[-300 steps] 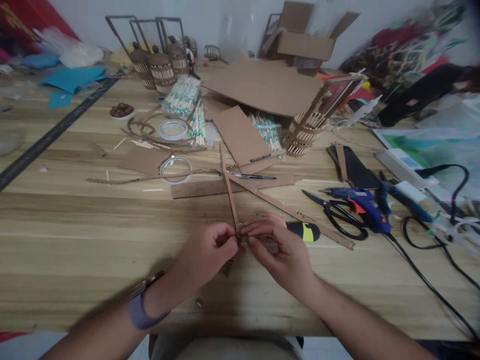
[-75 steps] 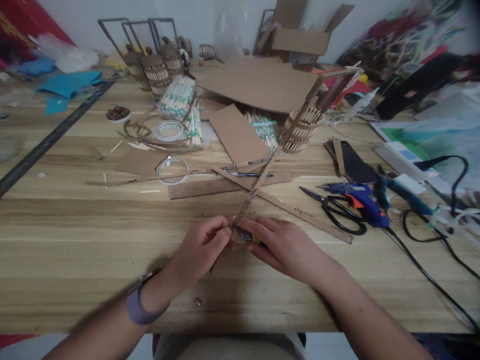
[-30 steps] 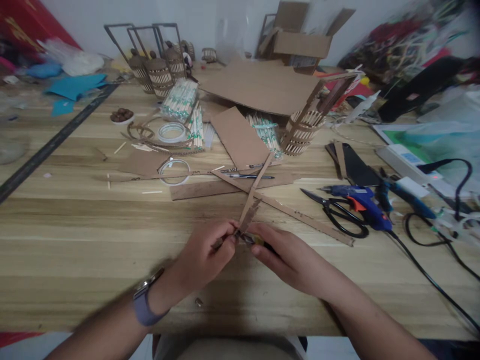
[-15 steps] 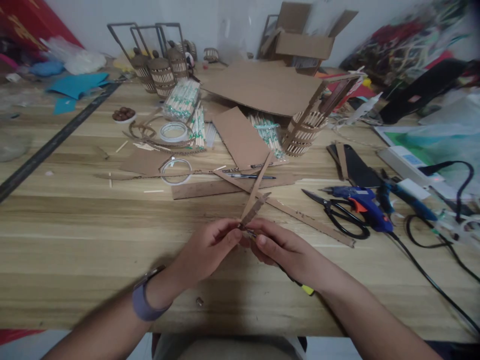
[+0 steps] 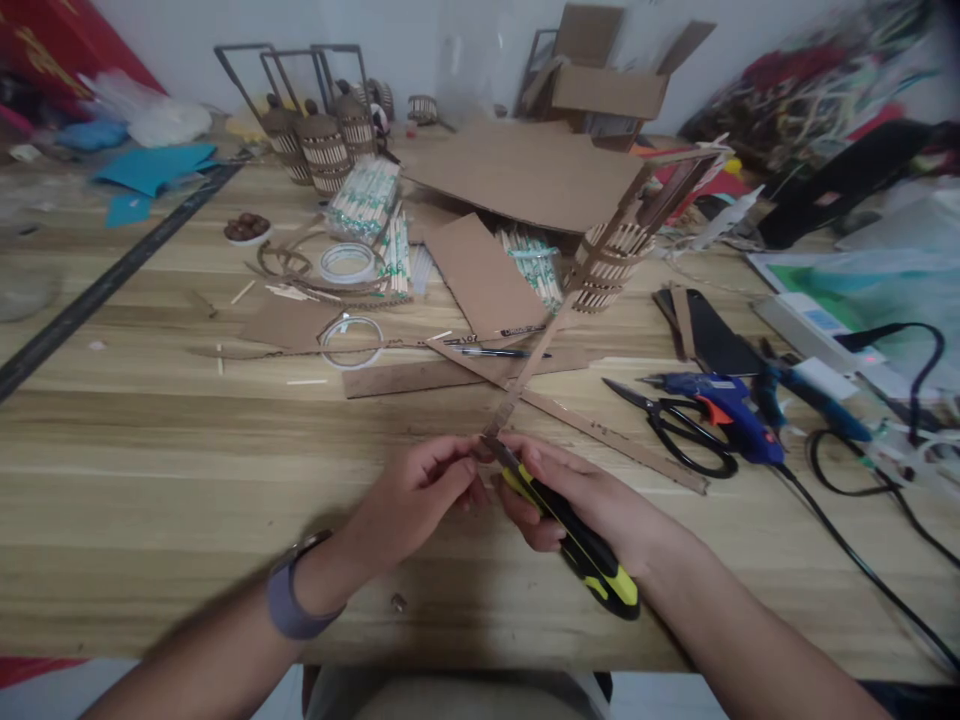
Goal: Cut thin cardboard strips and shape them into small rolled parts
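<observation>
My right hand (image 5: 574,490) is wrapped round a black and yellow utility knife (image 5: 581,535), whose front end points up and left toward my other hand. My left hand (image 5: 431,490) pinches the near end of a narrow cardboard strip (image 5: 534,362). That strip slants up and right from my fingertips, over other cardboard pieces. The knife's tip meets the strip's near end between my hands; the exact contact is too small to tell. Beyond my hands lie a long cardboard strip (image 5: 615,436) and a pen (image 5: 495,352).
Scissors (image 5: 686,430) and a blue glue gun (image 5: 724,400) with its cable lie right. Tape rolls (image 5: 349,264), bundled sticks (image 5: 365,198), cardboard sheets (image 5: 525,175) and a stick basket (image 5: 611,262) stand farther back. Small lanterns (image 5: 324,155) are at the back left.
The knife has swung into view across my right palm, its front end now at the strip. The strip's far end has shifted up and right. My left hand has barely moved.
</observation>
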Demonstrator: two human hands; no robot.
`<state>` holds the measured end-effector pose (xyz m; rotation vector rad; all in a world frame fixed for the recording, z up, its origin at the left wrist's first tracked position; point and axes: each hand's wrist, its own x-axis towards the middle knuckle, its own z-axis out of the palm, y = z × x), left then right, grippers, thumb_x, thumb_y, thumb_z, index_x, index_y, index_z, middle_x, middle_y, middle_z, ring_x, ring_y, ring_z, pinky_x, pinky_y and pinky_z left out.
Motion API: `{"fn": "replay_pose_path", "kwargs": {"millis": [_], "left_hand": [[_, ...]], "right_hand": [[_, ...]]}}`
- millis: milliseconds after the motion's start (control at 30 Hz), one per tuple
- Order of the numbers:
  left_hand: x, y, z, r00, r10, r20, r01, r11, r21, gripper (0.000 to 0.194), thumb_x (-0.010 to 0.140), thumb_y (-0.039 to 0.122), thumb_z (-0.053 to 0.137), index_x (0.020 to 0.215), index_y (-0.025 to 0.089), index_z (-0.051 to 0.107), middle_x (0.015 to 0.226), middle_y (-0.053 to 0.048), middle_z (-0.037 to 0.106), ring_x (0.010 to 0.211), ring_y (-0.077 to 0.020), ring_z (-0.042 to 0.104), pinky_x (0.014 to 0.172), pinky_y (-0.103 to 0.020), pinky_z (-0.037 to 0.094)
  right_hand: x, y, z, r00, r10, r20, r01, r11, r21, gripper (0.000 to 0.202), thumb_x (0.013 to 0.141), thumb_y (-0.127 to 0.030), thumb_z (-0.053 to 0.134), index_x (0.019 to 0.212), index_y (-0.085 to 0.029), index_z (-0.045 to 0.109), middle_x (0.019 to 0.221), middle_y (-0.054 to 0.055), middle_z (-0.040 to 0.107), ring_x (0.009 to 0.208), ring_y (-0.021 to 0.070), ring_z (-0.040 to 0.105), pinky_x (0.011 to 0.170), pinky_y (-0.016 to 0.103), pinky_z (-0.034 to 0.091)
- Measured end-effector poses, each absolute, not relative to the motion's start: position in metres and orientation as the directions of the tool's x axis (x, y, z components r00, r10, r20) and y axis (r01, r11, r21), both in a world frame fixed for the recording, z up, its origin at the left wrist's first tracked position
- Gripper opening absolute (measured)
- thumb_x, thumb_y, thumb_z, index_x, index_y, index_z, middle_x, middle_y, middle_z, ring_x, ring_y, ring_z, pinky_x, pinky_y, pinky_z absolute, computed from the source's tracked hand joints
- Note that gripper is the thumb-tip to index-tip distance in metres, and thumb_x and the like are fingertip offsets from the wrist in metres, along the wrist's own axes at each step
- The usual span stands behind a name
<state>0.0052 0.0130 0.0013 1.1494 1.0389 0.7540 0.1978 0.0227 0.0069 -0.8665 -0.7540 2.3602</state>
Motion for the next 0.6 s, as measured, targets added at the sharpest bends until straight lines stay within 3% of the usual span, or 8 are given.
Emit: {"fn": "replay_pose_path", "kwargs": {"millis": [67,133,233,300,367,467,600], "left_hand": [[0.005,0.012,0.0,0.379,0.893,-0.244,0.002,0.263,0.965,0.025,0.091,0.033,0.052,0.099,0.015,0.068,0.069,0.001,0.065,0.065,-0.0125,0.057,0.062,-0.023,0.046],[0.004,0.013,0.0,0.381,0.892,-0.242,0.003,0.26,0.966,0.027,0.092,0.037,0.052,0.097,0.015,0.068,0.068,0.0,0.065,0.064,-0.0124,0.057,0.061,-0.023,0.046],[0.002,0.016,0.002,0.28,0.92,-0.275,0.019,0.281,0.96,0.027,0.09,0.039,0.054,0.091,0.015,0.067,0.064,0.001,0.064,0.059,-0.0118,0.055,0.057,-0.022,0.043],[0.002,0.019,0.004,0.172,0.939,-0.299,0.003,0.303,0.953,0.027,0.089,0.04,0.055,0.092,0.015,0.067,0.063,0.002,0.063,0.057,-0.0114,0.053,0.055,-0.022,0.042],[0.001,0.021,0.006,0.106,0.944,-0.312,-0.017,0.315,0.949,0.03,0.088,0.041,0.056,0.096,0.014,0.066,0.062,0.002,0.063,0.056,-0.0115,0.052,0.055,-0.022,0.042],[0.002,0.02,0.007,0.114,0.948,-0.298,-0.004,0.301,0.954,0.033,0.089,0.042,0.054,0.1,0.013,0.066,0.062,0.001,0.064,0.057,-0.0127,0.054,0.056,-0.023,0.043],[0.003,0.015,0.007,0.179,0.953,-0.245,0.078,0.234,0.969,0.03,0.093,0.041,0.05,0.099,0.014,0.064,0.066,0.0,0.066,0.061,-0.0137,0.057,0.059,-0.023,0.044]], "right_hand": [[0.2,0.023,0.006,-0.671,0.624,-0.4,-0.239,-0.693,-0.68,0.051,0.084,-0.054,0.068,0.119,-0.02,0.053,0.062,-0.004,0.05,0.049,0.0068,0.034,0.043,0.019,0.019],[0.203,0.022,0.009,-0.651,0.672,-0.353,-0.158,-0.574,-0.803,0.055,0.086,-0.059,0.062,0.123,-0.019,0.053,0.064,-0.004,0.049,0.052,0.0085,0.038,0.046,0.02,0.025],[0.21,0.022,0.016,-0.593,0.769,-0.241,0.195,-0.154,-0.969,0.061,0.092,-0.054,0.055,0.141,-0.021,0.043,0.071,-0.001,0.053,0.063,0.0135,0.049,0.057,0.024,0.038],[0.213,0.023,0.02,-0.539,0.824,-0.175,0.486,0.134,-0.864,0.065,0.094,-0.043,0.055,0.15,-0.023,0.031,0.08,0.002,0.061,0.07,0.0172,0.056,0.064,0.028,0.044],[0.214,0.025,0.019,-0.528,0.842,-0.108,0.656,0.325,-0.681,0.064,0.093,-0.035,0.056,0.15,-0.023,0.031,0.094,0.007,0.068,0.078,0.0214,0.064,0.067,0.031,0.048],[0.21,0.026,0.013,-0.625,0.779,-0.042,0.696,0.532,-0.482,0.054,0.09,-0.028,0.06,0.141,-0.02,0.045,0.11,0.013,0.071,0.093,0.0273,0.068,0.074,0.037,0.053],[0.203,0.026,0.007,-0.656,0.747,0.109,0.673,0.644,-0.363,0.04,0.087,-0.031,0.066,0.125,-0.016,0.06,0.104,0.014,0.071,0.093,0.0308,0.068,0.075,0.043,0.056]]}}
